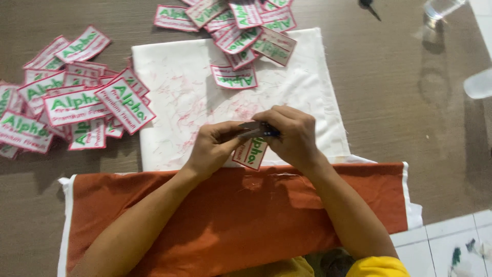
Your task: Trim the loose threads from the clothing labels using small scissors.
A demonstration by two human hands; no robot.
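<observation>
My left hand (212, 146) pinches a white embroidered patch (250, 153) with a red border and green letters, which hangs below my fingers. My right hand (292, 134) is closed around small metal scissors (254, 129) with a dark handle, their blades at the patch's top edge. Both hands meet over a white cloth (174, 92) strewn with red thread scraps. An orange cloth (246, 215) lies across my lap under my forearms.
A pile of similar patches (77, 105) lies on the left of the brown floor. Another pile (241, 25) sits at the top of the white cloth. A clear plastic bottle (441, 7) is at the top right, with white tiles (451, 246) at the bottom right.
</observation>
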